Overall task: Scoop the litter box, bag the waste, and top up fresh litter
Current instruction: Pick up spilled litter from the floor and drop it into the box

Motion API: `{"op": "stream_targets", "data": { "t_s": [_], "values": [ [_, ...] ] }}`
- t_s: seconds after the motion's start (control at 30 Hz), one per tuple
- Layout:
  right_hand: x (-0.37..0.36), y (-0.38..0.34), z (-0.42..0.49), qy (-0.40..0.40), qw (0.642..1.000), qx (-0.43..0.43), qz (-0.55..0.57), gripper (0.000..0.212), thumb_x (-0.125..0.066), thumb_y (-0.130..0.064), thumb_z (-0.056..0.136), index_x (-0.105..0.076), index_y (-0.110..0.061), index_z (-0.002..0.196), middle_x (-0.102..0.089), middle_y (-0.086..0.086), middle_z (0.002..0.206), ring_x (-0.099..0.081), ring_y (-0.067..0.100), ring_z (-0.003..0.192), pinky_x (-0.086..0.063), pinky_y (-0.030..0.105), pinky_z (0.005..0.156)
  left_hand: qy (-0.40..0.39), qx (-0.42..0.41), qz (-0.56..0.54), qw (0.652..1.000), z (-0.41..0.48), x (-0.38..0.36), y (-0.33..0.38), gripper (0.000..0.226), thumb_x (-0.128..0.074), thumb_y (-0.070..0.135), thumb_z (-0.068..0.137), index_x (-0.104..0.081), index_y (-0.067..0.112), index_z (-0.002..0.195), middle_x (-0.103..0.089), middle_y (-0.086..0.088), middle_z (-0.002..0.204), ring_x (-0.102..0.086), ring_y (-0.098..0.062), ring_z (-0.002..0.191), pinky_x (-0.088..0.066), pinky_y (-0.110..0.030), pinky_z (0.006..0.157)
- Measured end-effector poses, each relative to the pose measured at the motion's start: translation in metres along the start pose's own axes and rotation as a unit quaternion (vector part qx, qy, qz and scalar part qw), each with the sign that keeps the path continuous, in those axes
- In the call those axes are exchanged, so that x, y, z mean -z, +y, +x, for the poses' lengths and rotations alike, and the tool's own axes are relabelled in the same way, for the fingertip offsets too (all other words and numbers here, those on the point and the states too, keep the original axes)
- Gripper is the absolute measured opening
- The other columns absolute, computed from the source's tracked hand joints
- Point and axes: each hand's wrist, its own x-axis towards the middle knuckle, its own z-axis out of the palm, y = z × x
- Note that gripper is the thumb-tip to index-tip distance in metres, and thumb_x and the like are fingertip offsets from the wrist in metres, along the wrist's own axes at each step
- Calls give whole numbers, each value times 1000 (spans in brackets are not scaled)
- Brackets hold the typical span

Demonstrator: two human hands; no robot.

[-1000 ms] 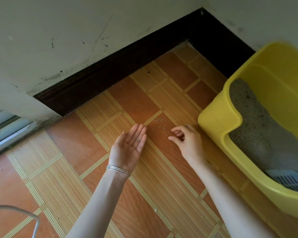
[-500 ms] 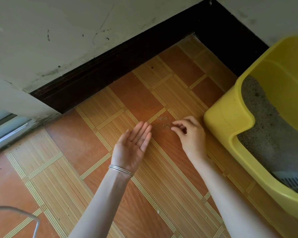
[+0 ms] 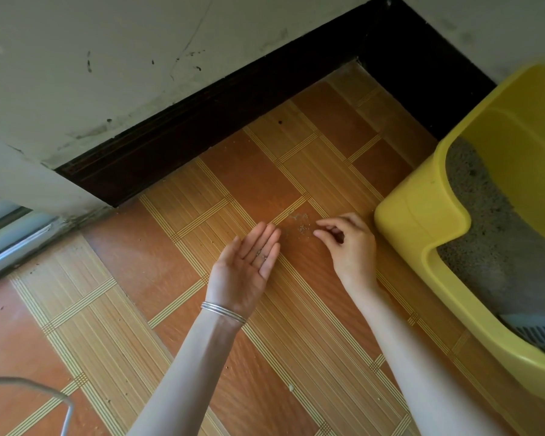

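Head view: a left hand (image 3: 249,265) lies palm up, fingers pressed together, cupping a few grains. The right hand (image 3: 350,243) curls toward a pinch (any grain held is too small to tell) over spilled litter (image 3: 302,228), just left of the yellow litter box (image 3: 422,215). Tilting the palm would likely scatter its grains.
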Motion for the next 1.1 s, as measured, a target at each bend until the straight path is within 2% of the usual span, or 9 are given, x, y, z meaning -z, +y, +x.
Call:
{"op": "stream_targets", "data": {
  "t_s": [0.17,0.3,0.4,0.6,0.8,0.93,1.1],
  "values": [
    [-6,-7,4,-17,1000,22,-1,10,-73,-20,78,-73,-15,87,-62,-2,89,-58,12,76,-49,22,63,4,1,6,1000,0,-1,-2,42,-31,23,101,-57,-5,118,-64,-19,120,-63,-28,110,-51,-36,91],
    [-8,-9,4,-24,999,24,22,18,-76,-21,74,-74,-13,91,-63,-1,93,-59,11,81,-44,12,67,3,-1,8,1000,0,-1,-2,42,-30,23,101,-57,-5,119,-63,-19,120,-63,-28,110,-51,-35,91],
    [-12,-12,3,-23,999,30,13,20,-78,-21,72,-74,-12,89,-64,2,92,-60,14,81,-48,19,66,2,2,5,1000,0,-1,-2,42,-31,22,101,-57,-5,118,-63,-20,120,-63,-28,109,-51,-36,91],
    [-20,-15,3,19,998,60,-16,8,-75,-16,75,-73,-14,83,-67,1,84,-63,20,76,-54,31,62,5,4,1,1000,1,-1,-4,43,-32,22,100,-61,-7,114,-63,-22,119,-63,-30,108,-51,-38,90],
    [-25,-19,-2,41,979,136,-146,4,-67,-11,83,-65,-8,84,-65,7,83,-59,25,77,-51,35,67,2,7,14,1000,0,0,-6,42,-31,23,101,-57,-6,117,-64,-21,119,-62,-29,110,-50,-37,92],
    [-26,-24,-3,25,963,148,-224,1,-62,-7,86,-62,-6,85,-62,10,82,-56,28,74,-49,41,66,12,6,30,999,-1,-2,-9,43,-30,23,101,-58,-6,116,-64,-20,118,-61,-28,112,-50,-34,93],
    [-21,-28,1,-31,969,129,-207,9,-65,0,81,-59,-6,85,-61,11,81,-56,28,76,-51,42,67,28,12,43,999,-1,-3,-12,43,-30,23,102,-57,-6,119,-64,-20,119,-60,-28,113,-46,-35,98]
  ]
}}
